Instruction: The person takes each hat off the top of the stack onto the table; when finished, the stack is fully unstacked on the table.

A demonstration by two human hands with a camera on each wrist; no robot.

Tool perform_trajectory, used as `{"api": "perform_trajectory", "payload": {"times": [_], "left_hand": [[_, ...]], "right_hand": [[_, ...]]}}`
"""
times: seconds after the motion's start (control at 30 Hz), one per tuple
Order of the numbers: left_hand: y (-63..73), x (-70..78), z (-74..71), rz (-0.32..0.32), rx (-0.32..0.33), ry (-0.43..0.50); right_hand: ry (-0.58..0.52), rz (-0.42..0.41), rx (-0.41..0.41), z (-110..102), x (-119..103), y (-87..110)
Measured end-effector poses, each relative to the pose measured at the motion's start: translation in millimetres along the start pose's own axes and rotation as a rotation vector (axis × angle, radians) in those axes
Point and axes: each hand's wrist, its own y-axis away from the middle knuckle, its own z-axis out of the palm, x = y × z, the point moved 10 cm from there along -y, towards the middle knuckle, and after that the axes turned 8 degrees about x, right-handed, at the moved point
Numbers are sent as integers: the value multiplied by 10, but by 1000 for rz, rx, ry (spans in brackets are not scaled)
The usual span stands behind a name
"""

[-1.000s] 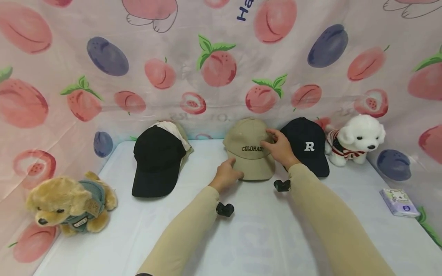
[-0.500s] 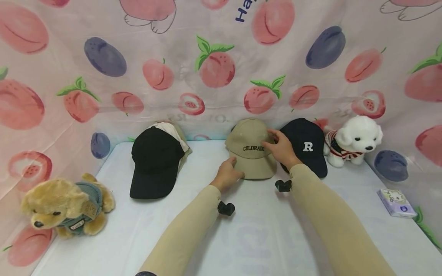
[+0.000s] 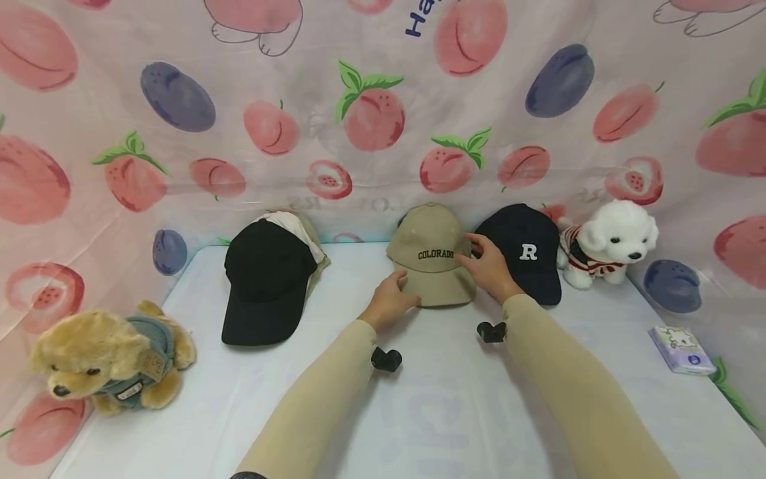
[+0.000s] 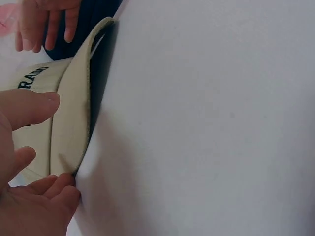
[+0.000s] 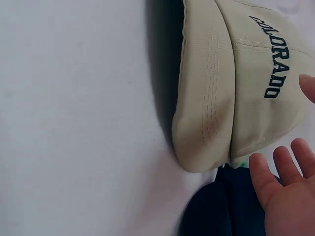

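A tan baseball cap point(image 3: 433, 229) lettered COLORADO stands on the white table, its brim toward me. My left hand point(image 3: 387, 305) is at the left corner of the brim, fingertips right against its edge and the thumb over the top, as the left wrist view shows. Beside the cap's right side is my right hand point(image 3: 492, 269), fingers extended and thumb apart near the lettering. In the right wrist view, these fingers point(image 5: 263, 174) lie just off the cap's side. Behind my right hand, a navy cap point(image 3: 541, 266) with a white R is partly covered.
A black cap point(image 3: 266, 286) overlaps paler headwear point(image 3: 299, 226) at the left. A tan plush dog point(image 3: 114, 359) sits at the front left, a white plush dog point(image 3: 619, 236) at the back right. A small tissue pack point(image 3: 682, 349) lies right. A fruit-print cloth point(image 3: 383, 40) hangs behind.
The tan cap has shifted slightly back. My right hand has slid a little down along its side, while my left hand stays at the brim. The head view has turned slightly right.
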Motion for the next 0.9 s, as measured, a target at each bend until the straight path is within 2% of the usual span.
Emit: {"api": "perform_trajectory", "payload": {"times": [0.27, 0.5, 0.7, 0.9], "left_hand": [[73, 57, -183, 13, 1, 13], [164, 149, -467, 53, 44, 4], [272, 108, -676, 41, 63, 12], [378, 74, -864, 61, 74, 3]], "right_hand": [[20, -36, -6, -55, -43, 114], [9, -49, -17, -72, -155, 209], [13, -46, -64, -14, -233, 318], [-9, -89, -110, 71, -370, 412]]}}
